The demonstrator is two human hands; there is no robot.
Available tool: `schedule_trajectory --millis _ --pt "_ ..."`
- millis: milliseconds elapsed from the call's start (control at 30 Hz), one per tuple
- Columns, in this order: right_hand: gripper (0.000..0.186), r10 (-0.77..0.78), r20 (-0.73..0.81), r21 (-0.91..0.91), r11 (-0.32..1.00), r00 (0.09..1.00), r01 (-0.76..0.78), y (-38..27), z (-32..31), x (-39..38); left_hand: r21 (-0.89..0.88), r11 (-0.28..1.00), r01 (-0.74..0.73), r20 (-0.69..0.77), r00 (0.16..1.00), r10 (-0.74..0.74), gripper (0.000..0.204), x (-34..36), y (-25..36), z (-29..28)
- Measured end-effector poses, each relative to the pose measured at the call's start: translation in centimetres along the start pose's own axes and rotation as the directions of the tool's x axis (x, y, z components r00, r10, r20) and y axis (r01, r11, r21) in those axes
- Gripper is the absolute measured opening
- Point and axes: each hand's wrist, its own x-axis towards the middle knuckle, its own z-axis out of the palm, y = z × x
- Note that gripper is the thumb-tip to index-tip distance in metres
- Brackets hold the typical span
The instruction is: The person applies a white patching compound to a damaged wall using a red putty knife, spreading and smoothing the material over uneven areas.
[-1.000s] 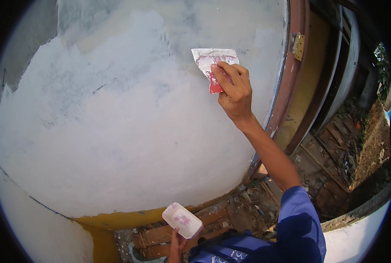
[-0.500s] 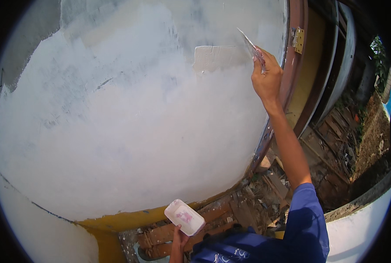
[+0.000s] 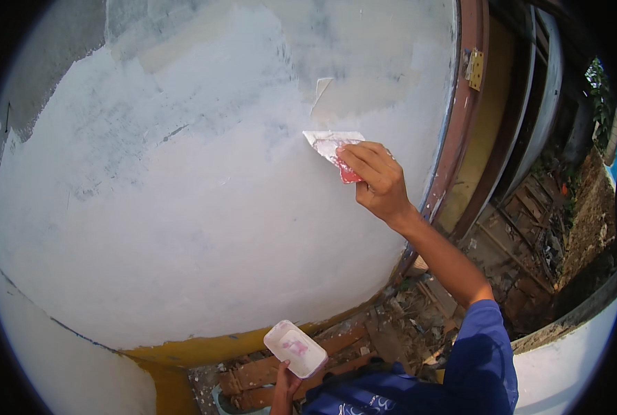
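- Directions are read as a clock face laid over the head view, from its centre.
- Right hand (image 3: 381, 183): off centre, between 2 and 3 o'clock. Its fingers (image 3: 366, 153) are clenched on the scraper (image 3: 325, 144).
- Scraper: near centre toward 1 o'clock, at the face of the wall (image 3: 218, 235). Blade broad, coated white, edge facing 12 o'clock; grip red, speckled white, slanting toward 5 o'clock. Contact between blade edge and wall cannot be confirmed.
- Wall: occupies most of the view from 7 round to 12 o'clock. Coating whitish, with grey showing through between 10 and 12 o'clock; darker grey area at 10 o'clock.
- Patch (image 3: 322, 86): small, white, on the wall at 12 o'clock, just above the blade and apart from it. A thin line runs from it toward 7 o'clock.
- Left hand (image 3: 289, 382): at 6 o'clock, near the lower edge. Thumb at the rim of the tray (image 3: 276, 337); the fingers are grasping the tray, those underneath hidden.
- Tray: at 6 o'clock, pale, shallow, rounded corners, pinkish smears inside.
- Band (image 3: 184, 350): yellow, along the wall foot, 7 o'clock.
- Boards (image 3: 253, 373): brown, on the ground, between 6 and 7 o'clock.
- Frame (image 3: 464, 117): reddish-brown, 2 o'clock, bearing a brass-coloured hinge (image 3: 475, 70).
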Motion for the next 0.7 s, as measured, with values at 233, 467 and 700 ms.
schedule_trajectory --millis 233,467,700 --pt "0.072 0.036 -0.083 -0.231 0.971 0.996 -0.054 5.5 3.7 1.1 -0.068 0.997 0.037 -0.002 0.999 -0.038 0.081 0.6 -0.8 -0.6" --pt "0.058 0.035 -0.073 -0.041 0.998 0.997 -0.038 2.5 1.0 -5.6 -0.084 0.996 0.014 0.004 1.000 -0.014 0.081 0.1 -0.7 -0.3" --pt "0.047 0.039 -0.243 -0.147 0.986 0.969 -0.077 6.0 -2.1 8.7 -0.085 0.996 0.015 -0.029 0.999 -0.017 0.085 -0.3 -1.1 -0.3"
